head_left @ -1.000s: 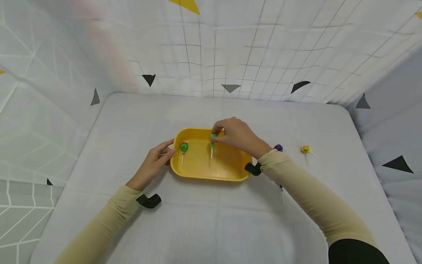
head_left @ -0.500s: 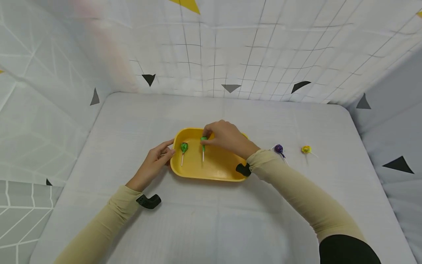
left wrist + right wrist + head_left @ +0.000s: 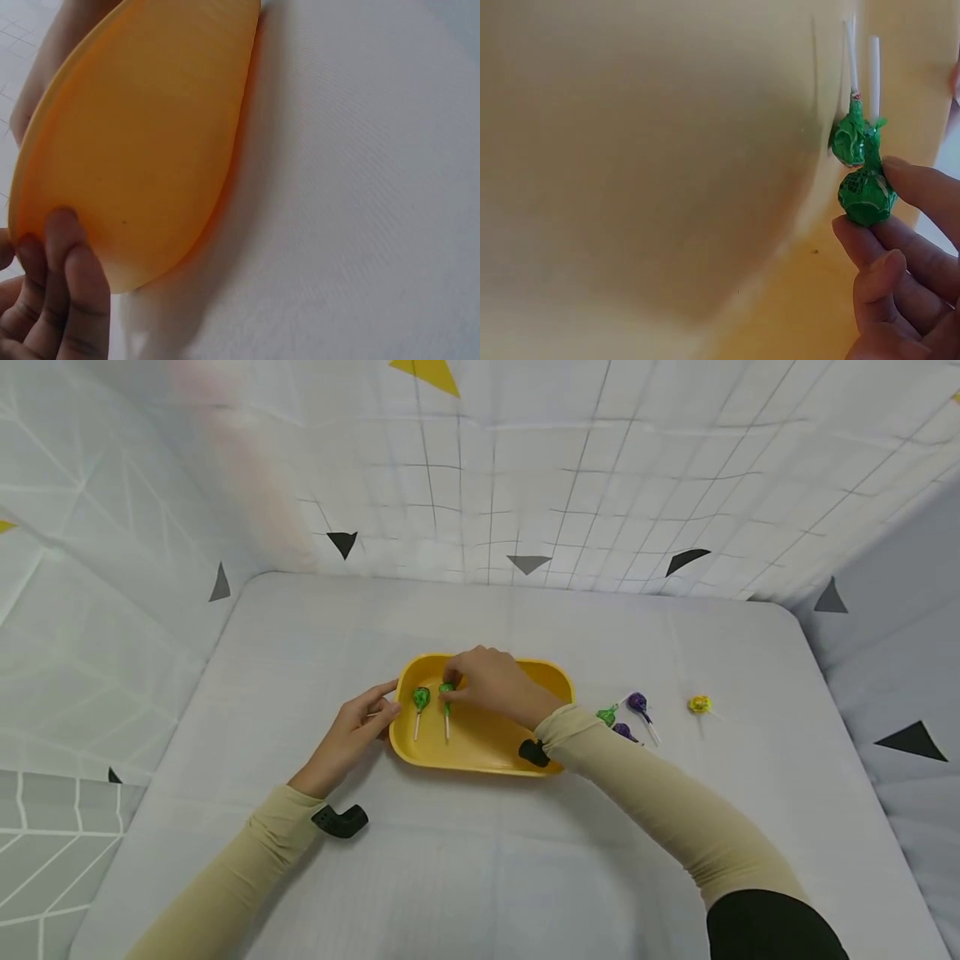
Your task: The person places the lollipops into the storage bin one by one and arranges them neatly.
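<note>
A yellow tray point(image 3: 480, 770) lies on the white-covered table. My left hand point(image 3: 341, 739) grips its left end, thumb at the rim; in the left wrist view the fingers point(image 3: 79, 281) press against its outer wall. My right hand point(image 3: 498, 685) pinches a green-wrapped lollipop point(image 3: 447, 689) by its head over the tray's left half, stick toward me. The right wrist view shows thumb and fingers around this lollipop's head point(image 3: 866, 199). To its left, inside the tray, lies another green lollipop point(image 3: 421, 697), its stick also toward me.
Right of the tray are a green lollipop point(image 3: 607, 716) and two purple lollipops point(image 3: 637, 702), partly beside my right sleeve. A yellow lollipop point(image 3: 699, 704) lies farther right. Patterned white cloth point(image 3: 480, 468) hangs behind the table and at its sides.
My right hand has moved left across the tray with the green lollipop, bringing it beside the other one. Lollipops right of the tray have come out from behind my sleeve. The left hand stays put.
</note>
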